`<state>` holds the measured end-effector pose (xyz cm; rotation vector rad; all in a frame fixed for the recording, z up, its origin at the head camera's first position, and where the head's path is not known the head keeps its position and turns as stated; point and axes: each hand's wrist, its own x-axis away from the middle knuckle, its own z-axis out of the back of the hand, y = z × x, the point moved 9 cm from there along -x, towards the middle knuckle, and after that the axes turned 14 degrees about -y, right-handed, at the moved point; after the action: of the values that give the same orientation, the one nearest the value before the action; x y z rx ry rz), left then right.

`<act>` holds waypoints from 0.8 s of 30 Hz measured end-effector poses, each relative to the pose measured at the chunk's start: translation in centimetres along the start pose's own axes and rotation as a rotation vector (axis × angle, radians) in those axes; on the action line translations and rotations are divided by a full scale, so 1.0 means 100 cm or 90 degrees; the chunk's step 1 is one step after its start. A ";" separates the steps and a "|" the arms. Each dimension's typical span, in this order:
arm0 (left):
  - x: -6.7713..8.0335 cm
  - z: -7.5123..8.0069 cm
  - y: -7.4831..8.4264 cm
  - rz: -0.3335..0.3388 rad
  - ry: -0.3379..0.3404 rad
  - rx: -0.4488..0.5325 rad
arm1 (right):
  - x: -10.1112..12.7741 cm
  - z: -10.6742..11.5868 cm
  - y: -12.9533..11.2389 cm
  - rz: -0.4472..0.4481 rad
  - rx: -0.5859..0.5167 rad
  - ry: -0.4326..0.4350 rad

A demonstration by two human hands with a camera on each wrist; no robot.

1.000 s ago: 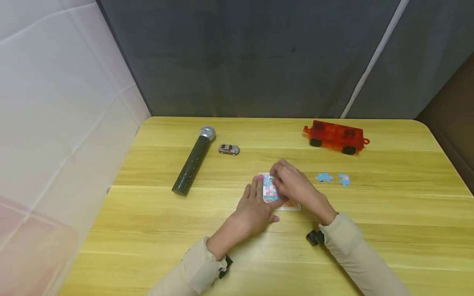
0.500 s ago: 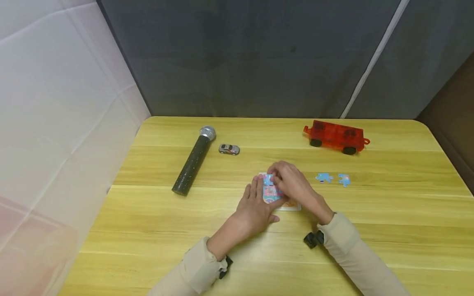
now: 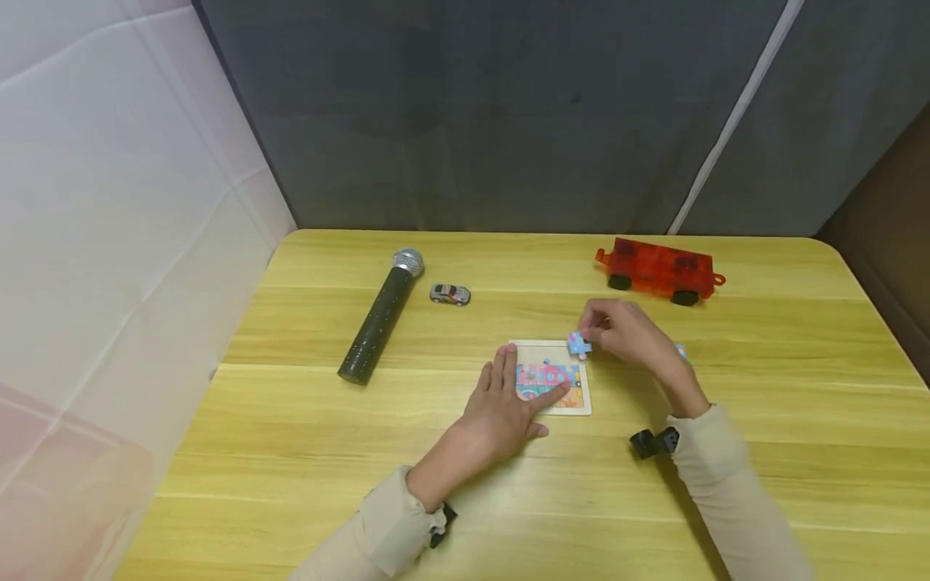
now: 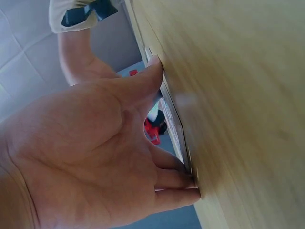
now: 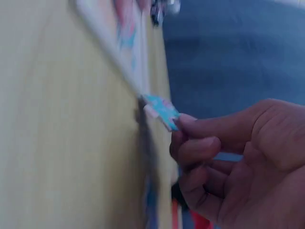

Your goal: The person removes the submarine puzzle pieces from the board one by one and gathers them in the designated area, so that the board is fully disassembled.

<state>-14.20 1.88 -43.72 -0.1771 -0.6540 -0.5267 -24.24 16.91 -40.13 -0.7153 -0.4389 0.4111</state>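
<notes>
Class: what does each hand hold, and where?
Right hand pinches a puzzle piece by its edge. Left hand presses flat on the puzzle board.

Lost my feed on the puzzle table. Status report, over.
Left hand flat, pressing puzzle board. Right hand pinching blue puzzle piece at board's far right corner. One loose piece partly hidden behind right hand. Nothing blocking.

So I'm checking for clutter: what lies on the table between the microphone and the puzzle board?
In the head view, the toy car sits just right of the microphone head; otherwise bare wood up to the puzzle board.
</notes>
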 end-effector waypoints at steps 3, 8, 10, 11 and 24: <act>0.001 -0.001 0.000 -0.003 0.003 0.003 | 0.005 0.008 0.020 -0.050 0.031 -0.015; 0.002 0.001 0.000 -0.005 0.012 0.001 | 0.005 0.010 0.030 -0.082 0.069 -0.022; 0.003 0.002 0.001 -0.007 0.014 0.000 | 0.005 0.011 0.031 -0.101 0.091 -0.015; 0.003 0.002 0.001 -0.007 0.015 0.001 | 0.006 0.012 0.031 -0.112 0.103 -0.012; 0.003 0.002 0.001 -0.006 0.016 -0.002 | 0.012 0.013 0.025 -0.130 0.181 0.034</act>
<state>-14.07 1.97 -43.37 -0.1710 -0.6304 -0.5384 -24.41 19.92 -40.69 -0.3994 -0.3887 0.2542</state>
